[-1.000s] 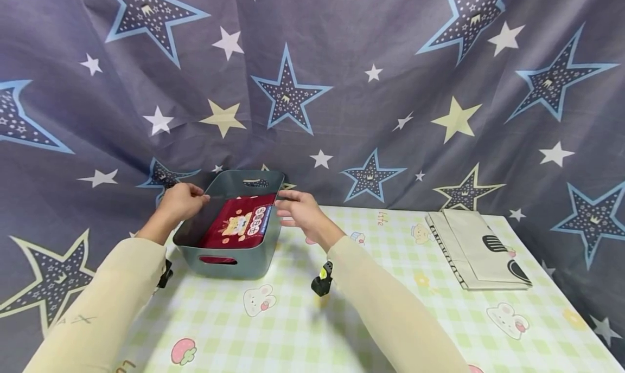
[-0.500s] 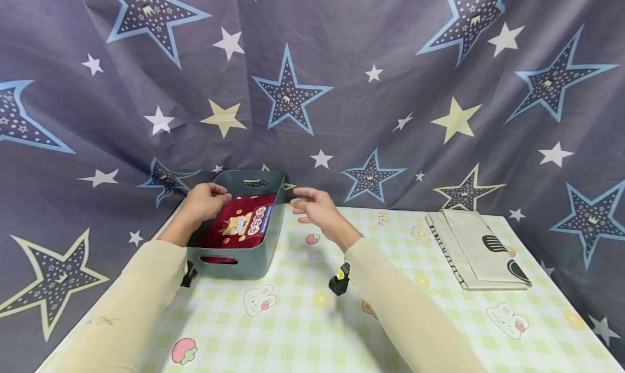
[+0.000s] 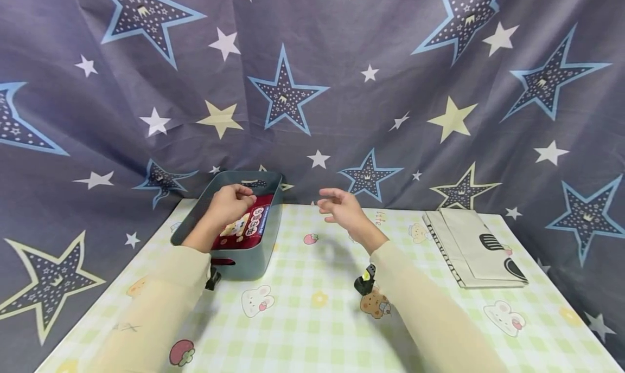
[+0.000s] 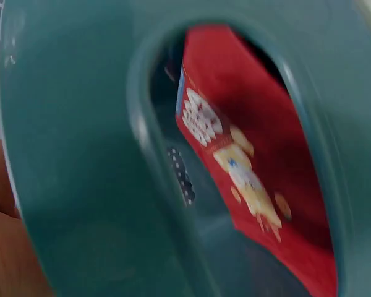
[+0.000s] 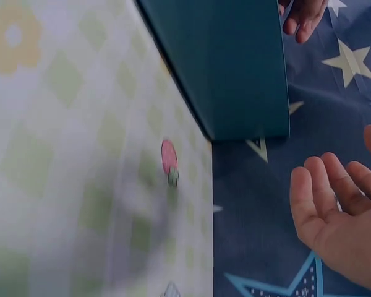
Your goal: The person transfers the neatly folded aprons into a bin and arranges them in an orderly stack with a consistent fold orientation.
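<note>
A grey-green plastic basket with oval handle holes stands at the back left of the table. Inside it lies a red printed package with a cartoon animal and white lettering; through the handle hole, the left wrist view shows the red package too. Over the basket hovers my left hand, fingers loosely bent with nothing visible in them, covering part of the package. My right hand hangs in the air to the right of the basket, apart from it. Its palm and relaxed fingers show in the right wrist view.
A folded cream cloth item with black prints lies on the right side of the table. The checked tablecloth reaches back to a dark star-patterned curtain. Small black devices sit at both wrists.
My left hand has moved right, from the basket's left rim to above the package. My right hand has drawn away to the right from the basket's right rim. The basket stays put.
</note>
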`<state>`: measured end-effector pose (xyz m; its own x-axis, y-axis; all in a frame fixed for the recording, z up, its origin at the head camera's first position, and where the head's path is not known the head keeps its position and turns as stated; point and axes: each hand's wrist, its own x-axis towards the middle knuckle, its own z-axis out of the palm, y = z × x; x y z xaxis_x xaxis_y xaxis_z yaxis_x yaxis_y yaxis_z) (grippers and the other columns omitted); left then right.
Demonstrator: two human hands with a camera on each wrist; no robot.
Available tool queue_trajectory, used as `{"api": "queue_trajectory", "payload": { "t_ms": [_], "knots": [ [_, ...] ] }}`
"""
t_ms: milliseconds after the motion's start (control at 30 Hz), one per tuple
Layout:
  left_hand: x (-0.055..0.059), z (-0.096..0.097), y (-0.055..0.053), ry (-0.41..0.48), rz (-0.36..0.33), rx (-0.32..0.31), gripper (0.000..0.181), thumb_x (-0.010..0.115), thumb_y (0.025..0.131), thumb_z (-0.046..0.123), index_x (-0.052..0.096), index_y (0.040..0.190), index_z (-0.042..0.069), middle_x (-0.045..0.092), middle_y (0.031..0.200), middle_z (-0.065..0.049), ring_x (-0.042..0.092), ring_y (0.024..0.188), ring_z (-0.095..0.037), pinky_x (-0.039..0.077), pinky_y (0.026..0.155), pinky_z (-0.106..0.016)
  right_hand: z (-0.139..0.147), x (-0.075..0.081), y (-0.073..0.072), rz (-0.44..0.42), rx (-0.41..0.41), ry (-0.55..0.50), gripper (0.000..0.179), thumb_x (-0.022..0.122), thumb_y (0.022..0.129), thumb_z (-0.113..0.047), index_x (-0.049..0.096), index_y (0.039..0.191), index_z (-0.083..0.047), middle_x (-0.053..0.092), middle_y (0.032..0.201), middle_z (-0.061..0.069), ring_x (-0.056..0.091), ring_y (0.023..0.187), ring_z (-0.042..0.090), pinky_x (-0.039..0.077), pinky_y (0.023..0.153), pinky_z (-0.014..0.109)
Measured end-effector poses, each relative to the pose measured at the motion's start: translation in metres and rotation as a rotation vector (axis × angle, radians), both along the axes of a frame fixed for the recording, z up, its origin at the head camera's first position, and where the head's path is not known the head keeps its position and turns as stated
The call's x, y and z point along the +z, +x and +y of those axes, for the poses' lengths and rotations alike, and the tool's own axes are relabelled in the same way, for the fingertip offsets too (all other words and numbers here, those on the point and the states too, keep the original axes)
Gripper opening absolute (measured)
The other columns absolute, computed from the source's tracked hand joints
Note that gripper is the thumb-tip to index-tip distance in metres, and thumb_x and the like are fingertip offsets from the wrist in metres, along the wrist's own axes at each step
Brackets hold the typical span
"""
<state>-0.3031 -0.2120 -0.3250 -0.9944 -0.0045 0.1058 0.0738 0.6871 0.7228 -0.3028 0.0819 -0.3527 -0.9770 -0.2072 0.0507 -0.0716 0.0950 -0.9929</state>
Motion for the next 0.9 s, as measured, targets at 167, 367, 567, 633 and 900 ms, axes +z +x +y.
{"api": "queue_trajectory", "payload": {
  "t_ms": [167,367,567,633,900],
  "knots": [
    [-0.002,0.017,0.001,0.006,0.036,-0.040,0.031,0.062,0.102,0.022,0.064,0.125,0.000,0.068,0.115,-0.018,0.063,0.099,-0.029,0.052,0.084,-0.038,0.022,-0.003,0.001,0.020,-0.038,0.040,0.040,0.058,0.103,-0.008,0.056,0.143,-0.005,0.067,0.127,0.019,0.064,0.116,0.035,0.056,0.095,0.046],
    [-0.002,0.040,0.004,0.027,0.066,-0.092,0.032,0.064,0.102,0.024,0.066,0.124,0.001,0.070,0.112,-0.016,0.066,0.102,-0.030,0.054,0.087,-0.042,0.050,-0.010,0.001,0.037,-0.080,0.066,0.041,0.058,0.103,-0.007,0.055,0.144,-0.003,0.066,0.127,0.022,0.063,0.115,0.037,0.057,0.093,0.044],
    [-0.004,0.057,0.006,0.047,0.062,-0.115,0.031,0.064,0.102,0.023,0.066,0.124,0.002,0.068,0.111,-0.015,0.064,0.101,-0.030,0.055,0.088,-0.043,0.078,-0.014,0.002,0.038,-0.115,0.077,0.042,0.056,0.103,-0.005,0.052,0.145,-0.001,0.061,0.133,0.027,0.062,0.116,0.038,0.054,0.097,0.048],
    [-0.005,0.063,0.007,0.053,0.062,-0.127,0.029,0.065,0.102,0.021,0.066,0.123,0.002,0.068,0.110,-0.016,0.064,0.100,-0.030,0.055,0.088,-0.043,0.089,-0.016,0.002,0.037,-0.132,0.089,0.042,0.056,0.103,-0.005,0.052,0.145,-0.001,0.061,0.133,0.027,0.063,0.115,0.037,0.054,0.098,0.049],
    [-0.007,0.088,0.009,0.055,0.094,-0.169,0.025,0.066,0.100,0.020,0.068,0.118,0.003,0.069,0.108,-0.014,0.065,0.098,-0.028,0.055,0.087,-0.042,0.134,-0.022,0.007,0.036,-0.178,0.152,0.044,0.054,0.105,-0.008,0.049,0.148,0.000,0.061,0.132,0.025,0.061,0.118,0.039,0.057,0.094,0.041]
  ]
}}
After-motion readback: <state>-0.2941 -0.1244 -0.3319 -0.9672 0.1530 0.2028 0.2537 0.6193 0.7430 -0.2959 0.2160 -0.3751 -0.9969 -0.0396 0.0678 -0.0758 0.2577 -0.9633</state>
